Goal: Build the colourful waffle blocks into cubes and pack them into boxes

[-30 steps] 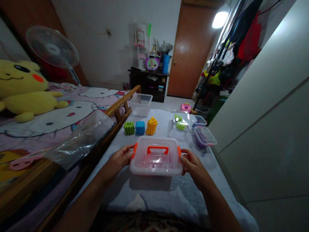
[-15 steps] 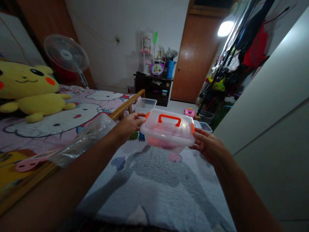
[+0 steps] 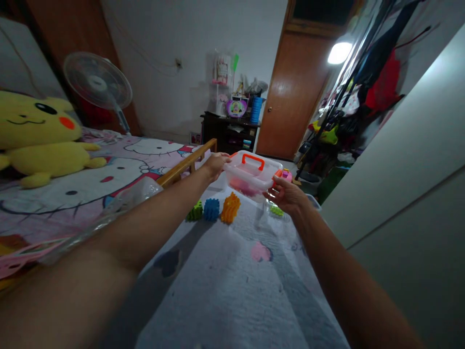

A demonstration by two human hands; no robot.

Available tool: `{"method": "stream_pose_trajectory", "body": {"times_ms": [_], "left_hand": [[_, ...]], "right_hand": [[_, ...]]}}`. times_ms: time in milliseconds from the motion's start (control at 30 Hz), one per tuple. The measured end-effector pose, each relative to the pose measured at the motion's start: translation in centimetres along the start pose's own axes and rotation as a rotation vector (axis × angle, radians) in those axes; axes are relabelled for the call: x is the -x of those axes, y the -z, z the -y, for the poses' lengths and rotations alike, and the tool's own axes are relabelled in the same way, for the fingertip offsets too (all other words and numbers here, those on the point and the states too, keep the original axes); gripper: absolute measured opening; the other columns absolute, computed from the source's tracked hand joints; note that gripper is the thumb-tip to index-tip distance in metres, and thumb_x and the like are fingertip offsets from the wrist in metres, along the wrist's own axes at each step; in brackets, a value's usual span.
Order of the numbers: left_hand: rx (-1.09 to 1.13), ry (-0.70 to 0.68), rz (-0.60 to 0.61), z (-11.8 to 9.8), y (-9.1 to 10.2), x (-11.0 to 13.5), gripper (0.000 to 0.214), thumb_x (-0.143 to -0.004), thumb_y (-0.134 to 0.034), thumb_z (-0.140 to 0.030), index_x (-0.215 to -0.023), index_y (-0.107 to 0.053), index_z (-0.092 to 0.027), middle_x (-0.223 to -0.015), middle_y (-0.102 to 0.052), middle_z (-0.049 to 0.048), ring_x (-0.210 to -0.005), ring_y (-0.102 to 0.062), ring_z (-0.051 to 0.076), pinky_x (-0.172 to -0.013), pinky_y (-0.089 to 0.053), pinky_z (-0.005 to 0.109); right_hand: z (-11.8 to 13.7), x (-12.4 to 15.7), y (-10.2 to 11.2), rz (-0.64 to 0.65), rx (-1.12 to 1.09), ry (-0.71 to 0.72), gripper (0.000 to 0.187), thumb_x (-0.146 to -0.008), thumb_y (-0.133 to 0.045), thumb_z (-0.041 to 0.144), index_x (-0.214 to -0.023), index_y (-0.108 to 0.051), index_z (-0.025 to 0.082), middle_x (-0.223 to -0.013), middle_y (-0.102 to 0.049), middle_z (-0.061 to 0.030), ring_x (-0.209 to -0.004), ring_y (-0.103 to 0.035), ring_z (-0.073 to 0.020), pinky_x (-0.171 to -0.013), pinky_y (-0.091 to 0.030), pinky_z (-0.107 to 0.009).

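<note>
A clear plastic box (image 3: 250, 176) with an orange handle and orange clasps is held in the air, far out over the grey mat (image 3: 240, 286). My left hand (image 3: 216, 165) grips its left end and my right hand (image 3: 285, 194) grips its right end, both arms stretched out. Pink pieces show through the box's wall. Below it on the mat stand a green block (image 3: 196, 211), a blue block (image 3: 211, 209) and an orange block (image 3: 230, 207) in a row.
A bed with a cartoon-cat sheet (image 3: 109, 174) and a yellow plush toy (image 3: 39, 140) lies on the left behind a wooden rail (image 3: 185, 165). A crumpled clear bag (image 3: 134, 196) rests on the bed edge. A white cupboard wall (image 3: 407, 184) stands on the right. A small tub with green pieces (image 3: 276, 210) sits beyond my right hand.
The box was lifted off the mat near me and carried forward and up, away from me. Both arms have stretched out with it. The three blocks stayed in place.
</note>
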State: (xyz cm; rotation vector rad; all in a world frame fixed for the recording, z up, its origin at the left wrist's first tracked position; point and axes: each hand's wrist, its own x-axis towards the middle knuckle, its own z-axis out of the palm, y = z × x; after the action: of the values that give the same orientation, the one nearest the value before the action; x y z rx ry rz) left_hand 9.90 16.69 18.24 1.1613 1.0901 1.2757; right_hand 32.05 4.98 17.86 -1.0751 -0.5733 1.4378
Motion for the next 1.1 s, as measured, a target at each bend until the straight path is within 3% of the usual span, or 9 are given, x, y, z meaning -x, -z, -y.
{"method": "stream_pose_trajectory", "body": {"times_ms": [300, 500, 767, 1100], "left_hand": [[-0.209, 0.035, -0.01, 2.0, -1.2, -4.0, 0.026, -0.064, -0.064, -0.01, -0.088, -0.061, -0.018, -0.081, -0.062, 0.0022, -0.078, -0.057, 0.018, -0.072, -0.043, 0.031], [-0.318, -0.014, -0.061, 3.3, -0.1, -5.6, 0.019, -0.064, -0.063, -0.012, -0.083, -0.063, -0.017, -0.078, -0.062, 0.0027, -0.081, -0.056, 0.019, -0.075, -0.042, 0.031], [-0.416, -0.045, -0.114, 5.3, 2.6, -5.1, 0.027, -0.062, -0.063, -0.011, -0.088, -0.063, -0.016, -0.082, -0.063, 0.0027, -0.081, -0.057, 0.018, -0.075, -0.043, 0.029], [-0.448, -0.04, -0.058, 6.1, 2.9, -3.5, 0.026, -0.062, -0.062, -0.008, -0.087, -0.064, -0.016, -0.09, -0.066, 0.0052, -0.086, -0.059, 0.018, -0.076, -0.045, 0.027]], "right_hand": [[-2.7, -3.3, -0.9, -0.103, -0.067, -0.01, 0.008, -0.083, -0.062, 0.015, -0.08, -0.057, 0.021, -0.058, -0.058, 0.0052, -0.053, -0.055, -0.0109, -0.062, -0.059, -0.032], [-3.6, -4.6, -1.5, -0.185, -0.165, 0.004, 0.012, -0.083, -0.062, 0.016, -0.075, -0.053, 0.021, -0.054, -0.055, 0.0065, -0.054, -0.055, -0.0108, -0.065, -0.06, -0.032], [-6.6, -6.9, -3.7, -0.212, -0.257, -0.011, 0.017, -0.079, -0.063, 0.014, -0.07, -0.05, 0.021, -0.053, -0.053, 0.0079, -0.053, -0.054, -0.01, -0.065, -0.061, -0.032], [-10.8, -8.4, -3.8, -0.29, -0.315, -0.019, 0.016, -0.077, -0.063, 0.012, -0.071, -0.05, 0.021, -0.051, -0.056, 0.0072, -0.052, -0.056, -0.0103, -0.058, -0.059, -0.027]]}}
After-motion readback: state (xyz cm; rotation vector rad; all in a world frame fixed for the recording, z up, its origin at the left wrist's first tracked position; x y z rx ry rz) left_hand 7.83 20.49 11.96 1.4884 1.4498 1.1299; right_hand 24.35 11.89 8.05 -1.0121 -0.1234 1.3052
